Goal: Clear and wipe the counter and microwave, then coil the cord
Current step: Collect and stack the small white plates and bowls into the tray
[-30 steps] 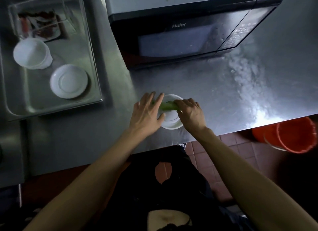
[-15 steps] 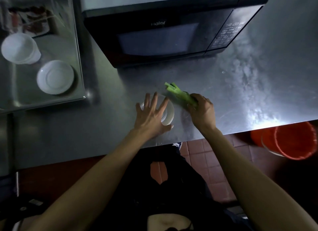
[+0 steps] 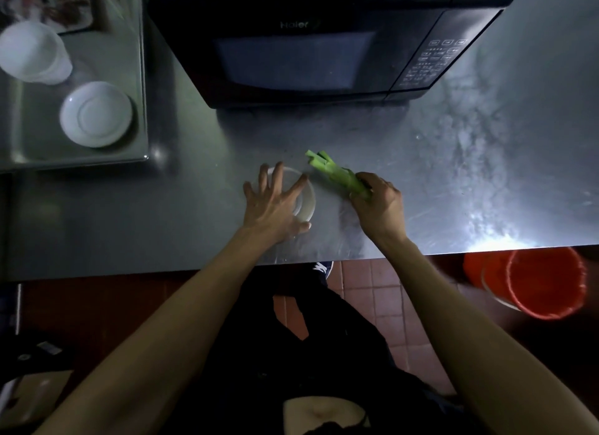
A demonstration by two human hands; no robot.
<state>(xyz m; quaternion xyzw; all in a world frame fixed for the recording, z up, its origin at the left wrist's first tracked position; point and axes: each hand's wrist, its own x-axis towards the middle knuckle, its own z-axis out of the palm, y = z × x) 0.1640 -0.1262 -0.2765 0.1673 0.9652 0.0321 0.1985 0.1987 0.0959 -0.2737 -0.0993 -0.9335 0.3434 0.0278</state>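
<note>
A small white bowl (image 3: 307, 204) stands on the steel counter (image 3: 453, 181) near its front edge. My left hand (image 3: 275, 201) lies over the bowl with fingers spread, covering most of it. To the right, my right hand (image 3: 379, 204) grips a bunch of green stalks (image 3: 334, 172) by one end; the cut ends point up and left, just above the counter and beside the bowl. A black microwave (image 3: 308, 45) with its door closed stands at the back. No cord is in view.
A sink (image 3: 142, 78) at the left holds a white plate (image 3: 96, 114), a white tub (image 3: 30, 53) and a tray of scraps. An orange bucket (image 3: 547, 282) stands on the tiled floor at the right, below the counter edge. Wet smears streak the counter's right side.
My right hand has lifted the green stalks out of the bowl and carried them to the right. My left hand has stayed on the bowl, its fingers now spread wider.
</note>
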